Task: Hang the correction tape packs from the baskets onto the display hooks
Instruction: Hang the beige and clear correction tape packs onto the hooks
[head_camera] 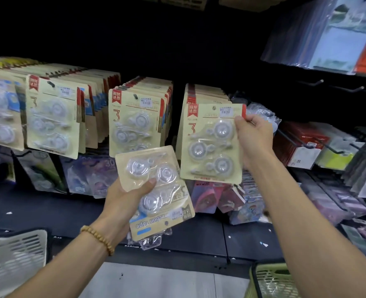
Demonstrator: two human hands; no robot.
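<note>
My right hand (254,136) pinches the top right corner of a cream correction tape pack (212,145) and holds it upright in front of a full row of the same packs (207,94) on a display hook. My left hand (126,196) grips a small stack of correction tape packs (156,190), turned upside down, thumb on the top pack's clear blister. More rows of the same packs hang on hooks in the middle (139,117) and on the left (53,112).
A grey basket (14,254) sits at the lower left and a green basket (270,280) at the lower right. Bare black hooks (313,82) stick out at the upper right. Other packaged stationery (302,145) fills the lower shelves and the right side.
</note>
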